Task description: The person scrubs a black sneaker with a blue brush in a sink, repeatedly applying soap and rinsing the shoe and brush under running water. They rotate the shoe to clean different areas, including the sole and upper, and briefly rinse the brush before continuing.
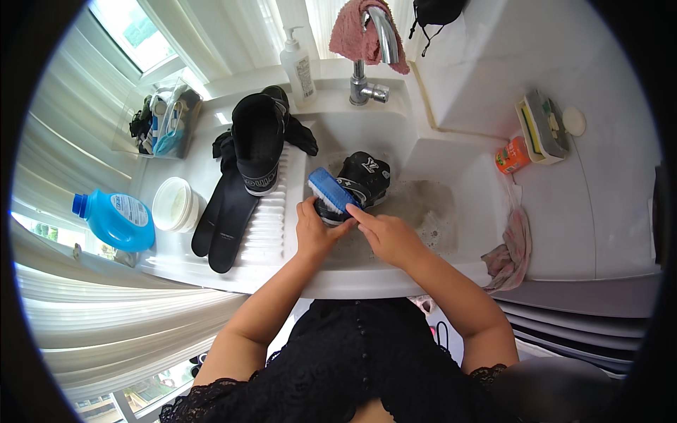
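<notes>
A black shoe point(367, 176) with white markings lies tilted in the sink basin point(338, 134), over grey, murky water. My left hand point(314, 231) is closed on the near end of this shoe and steadies it. In my right hand point(389, 236) is a blue scrub brush point(333, 189), its white bristles against the shoe's side. The right forefinger stretches along the brush; the brush hides part of the shoe. Left of the basin, a second black shoe point(257, 144) stands on the ribbed washboard point(271, 229). Two black insoles point(229, 229) lie beside it.
A chrome faucet point(360, 88) carries a pink cloth point(352, 35). Behind the washboard stands a white pump bottle point(300, 74). A white tub point(173, 204), blue detergent bottle point(120, 218) and clear bin point(159, 123) sit left. A wall caddy point(550, 134) and damp rag point(511, 254) are right.
</notes>
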Tool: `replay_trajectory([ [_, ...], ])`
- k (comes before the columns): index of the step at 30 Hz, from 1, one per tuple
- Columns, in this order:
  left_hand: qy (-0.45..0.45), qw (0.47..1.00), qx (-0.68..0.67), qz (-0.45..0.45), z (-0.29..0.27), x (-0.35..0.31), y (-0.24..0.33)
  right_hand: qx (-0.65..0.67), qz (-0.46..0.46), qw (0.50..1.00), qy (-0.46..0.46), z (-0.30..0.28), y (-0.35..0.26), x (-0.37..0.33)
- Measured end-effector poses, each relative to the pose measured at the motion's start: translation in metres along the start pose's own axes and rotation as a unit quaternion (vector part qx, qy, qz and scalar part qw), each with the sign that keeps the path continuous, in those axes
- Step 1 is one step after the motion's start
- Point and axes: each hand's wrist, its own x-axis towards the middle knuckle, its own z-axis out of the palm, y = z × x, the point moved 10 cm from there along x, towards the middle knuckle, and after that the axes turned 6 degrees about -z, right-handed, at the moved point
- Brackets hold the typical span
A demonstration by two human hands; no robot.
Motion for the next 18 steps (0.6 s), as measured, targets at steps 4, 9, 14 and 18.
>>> replay_trajectory([
  [4,-0.024,0.999,0.013,-0.041,0.006,-0.001,-0.006,-0.134,0.0,0.989,-0.064,0.003,0.029,-0.035],
  [9,-0.031,0.998,0.009,-0.054,-0.001,-0.006,0.01,-0.098,-0.05,0.994,-0.012,-0.016,0.02,-0.048],
  [14,-0.1,0.994,0.029,-0.028,0.022,-0.012,-0.002,-0.122,-0.039,0.991,-0.026,0.005,0.022,-0.048],
  [18,-0.097,0.991,0.015,-0.093,0.022,-0.011,-0.015,-0.075,-0.021,0.997,-0.017,-0.008,0.041,-0.065],
])
